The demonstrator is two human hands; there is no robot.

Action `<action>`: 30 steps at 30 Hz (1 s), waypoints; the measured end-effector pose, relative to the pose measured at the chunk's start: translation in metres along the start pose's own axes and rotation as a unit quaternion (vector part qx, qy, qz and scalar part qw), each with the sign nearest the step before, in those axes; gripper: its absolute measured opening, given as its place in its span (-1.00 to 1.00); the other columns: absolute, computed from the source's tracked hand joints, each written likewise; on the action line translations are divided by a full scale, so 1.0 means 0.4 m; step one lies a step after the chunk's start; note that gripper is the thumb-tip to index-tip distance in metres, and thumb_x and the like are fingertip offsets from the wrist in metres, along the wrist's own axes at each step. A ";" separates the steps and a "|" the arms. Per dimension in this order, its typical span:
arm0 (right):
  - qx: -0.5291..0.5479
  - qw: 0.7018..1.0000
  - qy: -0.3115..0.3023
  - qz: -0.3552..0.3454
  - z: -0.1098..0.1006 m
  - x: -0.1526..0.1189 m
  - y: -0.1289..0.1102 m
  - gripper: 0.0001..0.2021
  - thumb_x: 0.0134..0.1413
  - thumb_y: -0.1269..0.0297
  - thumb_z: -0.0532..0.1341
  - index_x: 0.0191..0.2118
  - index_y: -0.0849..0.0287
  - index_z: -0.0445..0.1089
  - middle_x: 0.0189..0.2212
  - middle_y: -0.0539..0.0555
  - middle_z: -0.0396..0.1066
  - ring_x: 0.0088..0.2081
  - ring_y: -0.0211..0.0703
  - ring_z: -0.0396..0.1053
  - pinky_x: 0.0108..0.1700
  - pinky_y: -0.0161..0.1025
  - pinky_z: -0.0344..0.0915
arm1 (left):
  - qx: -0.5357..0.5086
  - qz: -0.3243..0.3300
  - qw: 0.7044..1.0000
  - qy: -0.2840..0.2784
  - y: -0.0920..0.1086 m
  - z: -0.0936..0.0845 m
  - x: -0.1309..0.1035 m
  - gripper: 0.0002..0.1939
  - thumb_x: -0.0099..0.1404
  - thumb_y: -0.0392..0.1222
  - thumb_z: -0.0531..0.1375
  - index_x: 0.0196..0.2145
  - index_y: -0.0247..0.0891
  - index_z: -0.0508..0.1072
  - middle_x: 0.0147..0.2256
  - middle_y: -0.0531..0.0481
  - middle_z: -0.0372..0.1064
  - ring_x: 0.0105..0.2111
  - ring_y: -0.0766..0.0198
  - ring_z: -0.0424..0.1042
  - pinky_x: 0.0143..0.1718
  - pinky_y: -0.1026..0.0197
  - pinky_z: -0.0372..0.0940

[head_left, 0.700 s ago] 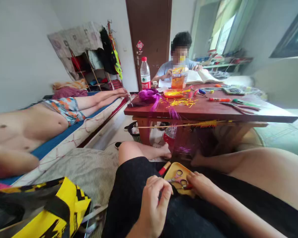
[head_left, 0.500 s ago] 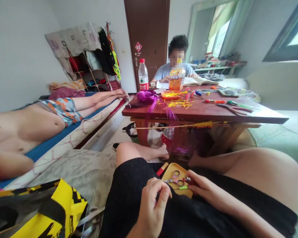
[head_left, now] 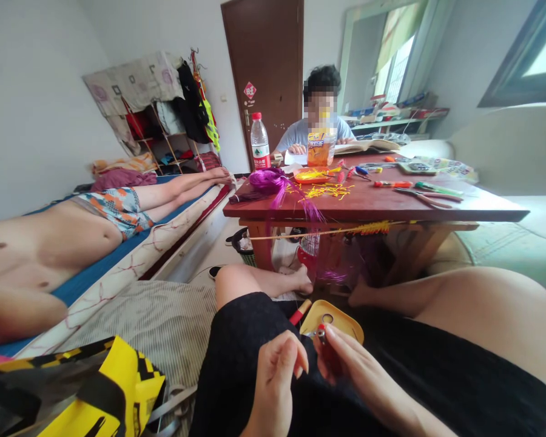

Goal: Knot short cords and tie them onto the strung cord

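My right hand [head_left: 355, 362] is closed around a red lighter [head_left: 330, 354], its metal top pointing up. Close beside it is my left hand [head_left: 277, 373], fingers curled and thumb against them in a pinch; whatever they hold, if anything, is too small to make out. Both hands are above the black cloth [head_left: 241, 358] over my lap. Just beyond the lighter lies a yellow tray [head_left: 359, 329], partly covered by my right hand. A scissors handle loop [head_left: 327, 318] shows in it. Against the tray's left side rests a red stick with a tan end [head_left: 299, 312].
A dark red table [head_left: 273, 203] stands ahead, bearing purple strands [head_left: 273, 182], yellow pieces [head_left: 327, 191], pliers [head_left: 421, 197] and bottles. Behind it a person [head_left: 295, 136] sits with an open book. Another person [head_left: 50, 227] lies on the bed at left. A yellow-black bag [head_left: 118, 388] lies at lower left.
My right hand has lifted the lighter from over the tray and brought it towards my left hand, turning it upright. My left hand stays pinched, nearly in place.
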State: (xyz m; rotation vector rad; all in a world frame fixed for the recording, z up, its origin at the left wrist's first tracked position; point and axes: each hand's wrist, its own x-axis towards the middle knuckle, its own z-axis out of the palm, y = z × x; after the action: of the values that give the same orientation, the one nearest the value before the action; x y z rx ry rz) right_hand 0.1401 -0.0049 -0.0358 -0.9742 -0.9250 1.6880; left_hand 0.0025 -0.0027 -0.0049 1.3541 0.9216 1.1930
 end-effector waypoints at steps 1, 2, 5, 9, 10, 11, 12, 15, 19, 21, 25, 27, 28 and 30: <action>-0.002 1.000 0.000 0.001 0.001 0.000 0.002 -0.60 0.04 -0.10 0.07 -0.43 0.20 0.29 -0.53 -0.04 0.27 -0.58 -0.34 0.12 -0.51 -0.34 0.06 | -0.019 -0.010 1.000 0.002 -0.001 0.001 0.000 -0.54 0.27 0.05 -0.04 -0.68 -0.25 0.19 -0.66 0.09 0.03 -0.60 0.36 0.03 -0.53 0.24 -0.07; -0.008 1.000 0.002 0.000 0.002 0.000 0.003 -0.60 0.03 -0.10 0.07 -0.43 0.20 0.28 -0.54 -0.04 0.26 -0.58 -0.34 0.09 -0.52 -0.34 0.04 | -0.036 -0.018 0.999 0.002 -0.002 0.002 0.000 -0.54 0.27 0.06 -0.02 -0.68 -0.25 0.19 -0.66 0.09 0.03 -0.60 0.36 0.02 -0.54 0.23 -0.08; -0.021 0.999 0.027 -0.013 0.006 0.001 0.003 -0.58 0.05 -0.11 0.04 -0.41 0.20 0.32 -0.62 -0.07 0.20 -0.55 -0.30 0.07 -0.45 -0.33 0.06 | -0.072 -0.035 0.997 0.003 -0.005 0.005 0.001 -0.54 0.25 0.06 0.00 -0.70 -0.25 0.19 -0.67 0.10 0.01 -0.60 0.36 0.00 -0.53 0.23 -0.10; 0.005 0.999 0.035 -0.002 0.015 0.005 0.000 -0.51 0.08 -0.12 -0.03 -0.55 0.21 0.29 -0.61 -0.03 0.20 -0.52 -0.27 0.12 -0.38 -0.29 0.11 | -0.091 -0.044 0.995 -0.006 -0.009 0.006 0.001 -0.52 0.24 0.07 0.01 -0.72 -0.25 0.17 -0.68 0.10 -0.01 -0.60 0.35 -0.01 -0.52 0.22 -0.11; 0.005 1.000 0.029 0.004 0.018 0.007 0.000 -0.50 0.07 -0.13 -0.03 -0.60 0.21 0.25 -0.62 -0.03 0.20 -0.53 -0.27 0.13 -0.39 -0.29 0.11 | -0.095 -0.048 0.994 -0.010 -0.010 0.007 0.001 -0.53 0.24 0.07 0.01 -0.72 -0.25 0.17 -0.68 0.10 -0.01 -0.60 0.35 -0.01 -0.52 0.21 -0.11; -0.004 1.000 0.028 0.007 0.021 0.009 0.000 -0.50 0.07 -0.13 -0.04 -0.62 0.20 0.22 -0.64 -0.03 0.19 -0.55 -0.27 0.13 -0.41 -0.29 0.10 | -0.101 -0.053 0.993 -0.012 -0.011 0.007 0.001 -0.53 0.24 0.06 0.02 -0.72 -0.25 0.17 -0.67 0.10 -0.01 -0.60 0.35 -0.01 -0.52 0.21 -0.12; -0.020 0.999 0.035 0.007 0.023 0.011 0.001 -0.49 0.06 -0.14 -0.04 -0.64 0.19 0.20 -0.67 -0.05 0.16 -0.58 -0.29 0.11 -0.45 -0.30 0.08 | -0.108 -0.058 0.992 -0.013 -0.012 0.007 0.001 -0.53 0.24 0.06 0.02 -0.72 -0.25 0.18 -0.67 0.10 -0.01 -0.60 0.35 -0.01 -0.52 0.21 -0.12; -0.071 0.994 0.083 0.004 0.027 0.016 0.006 -0.48 -0.01 -0.19 -0.01 -0.68 0.17 0.16 -0.73 -0.10 0.07 -0.64 -0.33 0.01 -0.54 -0.33 -0.01 | -0.139 -0.076 0.987 -0.006 -0.014 0.010 0.003 -0.53 0.22 0.07 0.04 -0.72 -0.25 0.18 -0.68 0.11 -0.02 -0.60 0.35 -0.04 -0.52 0.22 -0.13; -0.094 0.989 0.112 0.000 0.027 0.018 0.012 -0.46 -0.09 -0.26 -0.02 -0.71 0.14 0.11 -0.75 -0.12 0.01 -0.65 -0.33 -0.04 -0.58 -0.33 -0.06 | -0.179 -0.098 0.979 0.008 -0.011 0.018 0.007 -0.52 0.18 0.10 0.08 -0.74 -0.25 0.16 -0.70 0.13 -0.05 -0.61 0.37 -0.06 -0.51 0.23 -0.13; -0.096 0.988 0.121 -0.008 0.026 0.019 0.015 -0.46 -0.11 -0.27 -0.01 -0.70 0.14 0.12 -0.73 -0.12 0.02 -0.64 -0.33 -0.05 -0.58 -0.33 -0.06 | -0.185 -0.106 0.977 0.014 -0.008 0.022 0.009 -0.51 0.16 0.11 0.09 -0.74 -0.26 0.14 -0.70 0.14 -0.06 -0.61 0.38 -0.07 -0.51 0.23 -0.14; -0.100 0.988 0.120 -0.015 0.023 0.018 0.018 -0.46 -0.08 -0.25 -0.04 -0.72 0.14 0.10 -0.73 -0.11 0.00 -0.64 -0.33 -0.05 -0.58 -0.32 -0.07 | -0.181 -0.111 0.977 0.023 0.001 0.025 0.009 -0.50 0.15 0.13 0.09 -0.75 -0.26 0.13 -0.70 0.14 -0.07 -0.61 0.38 -0.09 -0.52 0.24 -0.15; -0.098 0.989 0.114 -0.013 0.025 0.018 0.017 -0.46 -0.06 -0.23 -0.05 -0.72 0.13 0.10 -0.74 -0.11 -0.02 -0.65 -0.33 -0.06 -0.59 -0.32 -0.07 | -0.179 -0.111 0.977 0.023 0.005 0.026 0.009 -0.49 0.15 0.14 0.08 -0.75 -0.26 0.12 -0.70 0.14 -0.07 -0.61 0.38 -0.08 -0.52 0.24 -0.15; -0.096 0.989 0.111 -0.012 0.026 0.018 0.016 -0.47 -0.06 -0.23 -0.04 -0.72 0.13 0.10 -0.74 -0.11 -0.02 -0.65 -0.33 -0.06 -0.59 -0.31 -0.07 | -0.177 -0.112 0.977 0.024 0.007 0.027 0.009 -0.49 0.15 0.15 0.08 -0.75 -0.26 0.12 -0.70 0.13 -0.07 -0.61 0.38 -0.08 -0.52 0.24 -0.15; -0.092 0.990 0.107 -0.010 0.029 0.018 0.014 -0.47 -0.08 -0.25 -0.03 -0.72 0.12 0.11 -0.75 -0.12 -0.02 -0.66 -0.33 -0.07 -0.59 -0.31 -0.07 | -0.173 -0.115 0.978 0.026 0.009 0.028 0.009 -0.48 0.14 0.17 0.08 -0.75 -0.25 0.11 -0.70 0.13 -0.07 -0.61 0.38 -0.08 -0.52 0.24 -0.15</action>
State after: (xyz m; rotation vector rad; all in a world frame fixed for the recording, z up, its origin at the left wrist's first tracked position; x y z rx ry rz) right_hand 0.1257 -0.0014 -0.0376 -1.2396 -0.9539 1.4656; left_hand 0.0140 -0.0024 -0.0002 0.9156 0.8361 1.1509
